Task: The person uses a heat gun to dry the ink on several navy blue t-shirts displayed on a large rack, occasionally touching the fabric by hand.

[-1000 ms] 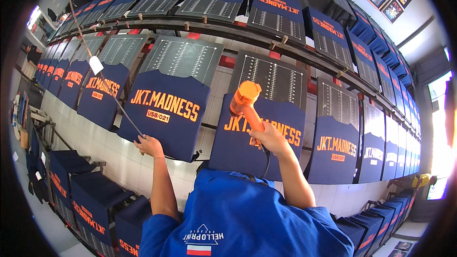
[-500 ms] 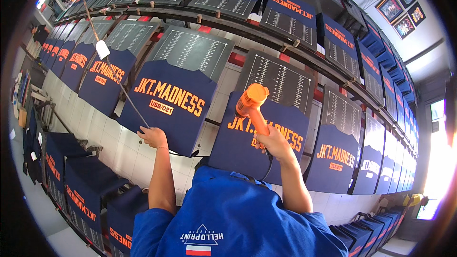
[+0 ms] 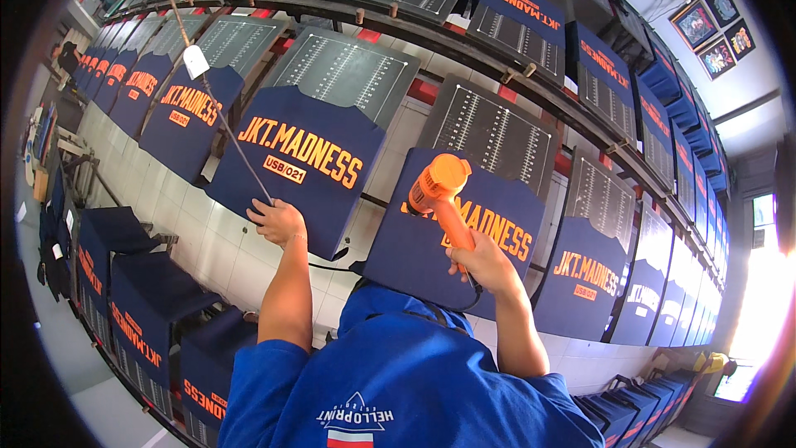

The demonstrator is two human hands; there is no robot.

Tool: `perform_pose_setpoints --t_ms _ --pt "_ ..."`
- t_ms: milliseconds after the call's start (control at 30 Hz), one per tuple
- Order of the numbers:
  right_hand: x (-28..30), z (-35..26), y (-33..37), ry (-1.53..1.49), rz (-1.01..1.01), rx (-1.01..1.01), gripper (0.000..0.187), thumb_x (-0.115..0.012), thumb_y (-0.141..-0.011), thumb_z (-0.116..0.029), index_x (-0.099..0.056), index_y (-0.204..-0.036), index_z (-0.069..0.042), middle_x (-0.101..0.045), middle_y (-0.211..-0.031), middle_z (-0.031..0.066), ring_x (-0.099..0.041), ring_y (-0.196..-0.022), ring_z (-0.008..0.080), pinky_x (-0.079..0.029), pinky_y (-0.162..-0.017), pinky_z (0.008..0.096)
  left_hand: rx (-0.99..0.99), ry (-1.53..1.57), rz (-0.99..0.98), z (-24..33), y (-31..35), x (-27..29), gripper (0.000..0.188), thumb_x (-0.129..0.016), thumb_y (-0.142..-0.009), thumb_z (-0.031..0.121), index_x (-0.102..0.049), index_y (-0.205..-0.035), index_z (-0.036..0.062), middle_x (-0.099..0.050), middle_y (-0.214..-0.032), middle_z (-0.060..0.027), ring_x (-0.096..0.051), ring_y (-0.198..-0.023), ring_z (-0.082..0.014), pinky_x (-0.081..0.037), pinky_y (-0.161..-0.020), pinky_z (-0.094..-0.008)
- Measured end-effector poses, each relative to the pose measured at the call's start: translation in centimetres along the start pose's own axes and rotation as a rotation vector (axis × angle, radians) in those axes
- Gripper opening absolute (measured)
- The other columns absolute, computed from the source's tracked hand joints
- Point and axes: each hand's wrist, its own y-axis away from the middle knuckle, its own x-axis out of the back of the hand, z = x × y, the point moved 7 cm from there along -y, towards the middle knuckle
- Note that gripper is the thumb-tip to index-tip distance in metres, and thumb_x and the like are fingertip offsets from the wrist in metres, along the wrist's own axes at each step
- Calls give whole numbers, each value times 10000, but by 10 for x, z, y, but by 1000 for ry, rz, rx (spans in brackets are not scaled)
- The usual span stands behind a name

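Observation:
My right hand (image 3: pixel 486 265) is closed round the handle of an orange hair dryer (image 3: pixel 441 178). The dryer's head is over a navy shirt panel (image 3: pixel 390 241) with orange print, laid on a dark board, and hides part of that print. To the left, my left hand (image 3: pixel 279 222) is at the lower edge of another printed navy shirt panel (image 3: pixel 323 191). A thin dark cord (image 3: pixel 242 153) runs down to its fingers from a white socket piece (image 3: pixel 196 60). The fingers seem bent round the cord, some slightly apart. A dark cable shows again below this hand.
Long rows of sloping dark boards (image 3: pixel 489 133) with dotted scales carry more navy panels on both sides. A dark metal rail (image 3: pixel 464 58) crosses behind them. More draped boards (image 3: pixel 137 282) stand at lower left. Framed pictures (image 3: pixel 695 25) hang at upper right, above a bright doorway.
My left hand has shifted up and slightly right, its fingers a little more spread at the cord. The dryer stays over the same panel in my right hand. The whole view has shifted slightly.

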Motion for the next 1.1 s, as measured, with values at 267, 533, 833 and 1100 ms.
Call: perform_pose_setpoints --t_ms 267,533,833,1100 --pt "-15 1 -7 19 -10 48 340 -656 -898 -196 -576 -1129 40 -633 -765 48 -638 -672 109 -504 -564 258 0 -28 15 2 -2 -2 548 -429 -1033 371 -379 -1504 95 -313 -1563 -160 -558 -1178 -432 -544 -949 -504" --pt "-13 9 -1 18 5 32 371 -668 -888 -217 -570 -1136 41 -643 -767 60 -626 -648 114 -505 -568 263 4 -28 -24 2 -2 -1 550 -406 -1039 381 -369 -1509 98 -297 -1567 -164 -546 -1199 -431 -550 -938 -512" --pt "3 2 9 55 78 5 313 -661 -892 -180 -576 -1095 42 -627 -738 55 -594 -599 102 -476 -539 240 -1 -35 -17 4 -2 -5 545 -385 -1043 381 -369 -1508 96 -291 -1573 -165 -544 -1188 -449 -541 -935 -526" --pt "19 -4 -17 23 196 46 343 -678 -888 -204 -594 -1100 51 -647 -775 59 -623 -612 115 -494 -524 272 2 10 98 5 -1 1 550 -477 -995 344 -416 -1473 78 -353 -1543 -170 -555 -1171 -427 -523 -926 -516"
